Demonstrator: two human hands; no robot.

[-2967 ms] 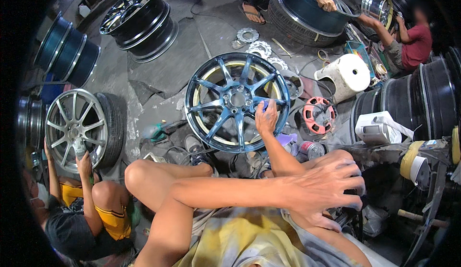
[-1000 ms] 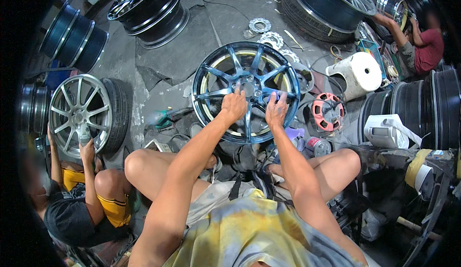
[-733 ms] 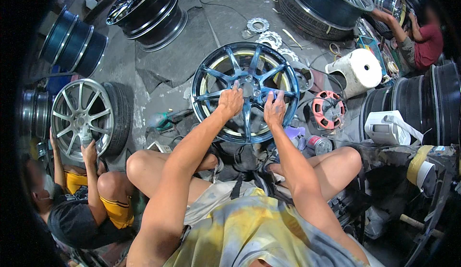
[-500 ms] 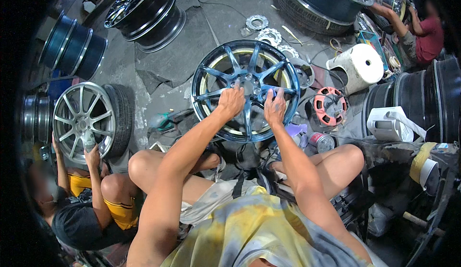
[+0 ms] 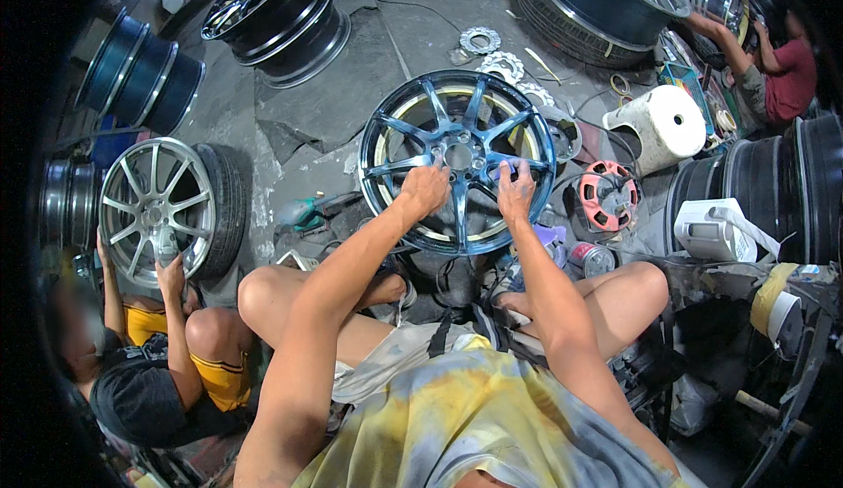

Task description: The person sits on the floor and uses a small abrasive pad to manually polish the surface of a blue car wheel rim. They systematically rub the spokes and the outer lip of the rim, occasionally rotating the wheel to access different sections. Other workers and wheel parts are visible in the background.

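A dark blue multi-spoke wheel rim [image 5: 462,211] lies face up in front of my crossed legs. My left hand [image 5: 426,187] is on the spokes just left of the hub, its index finger stretched to the hub's edge and its other fingers curled. Whatever lies beneath those fingers is hidden. My right hand [image 5: 516,189] grips a spoke right of the hub, fingers on top and thumb at the side. A small bluish-purple patch shows at these fingertips; I cannot tell what it is.
At the left, another person holds a grey tool [image 5: 165,246] against a silver wheel [image 5: 158,211]. A white stool [image 5: 654,128], a pink cable reel [image 5: 608,196] and a can [image 5: 590,260] stand to the right. Dark rims [image 5: 294,44] sit farther off. A green tool [image 5: 309,216] lies left of my rim.
The whole view has shifted slightly, moving the scene a little to the right. My left fingertip has slid slightly left relative to the hub. My right hand stays on its spoke, its fingers slightly repositioned.
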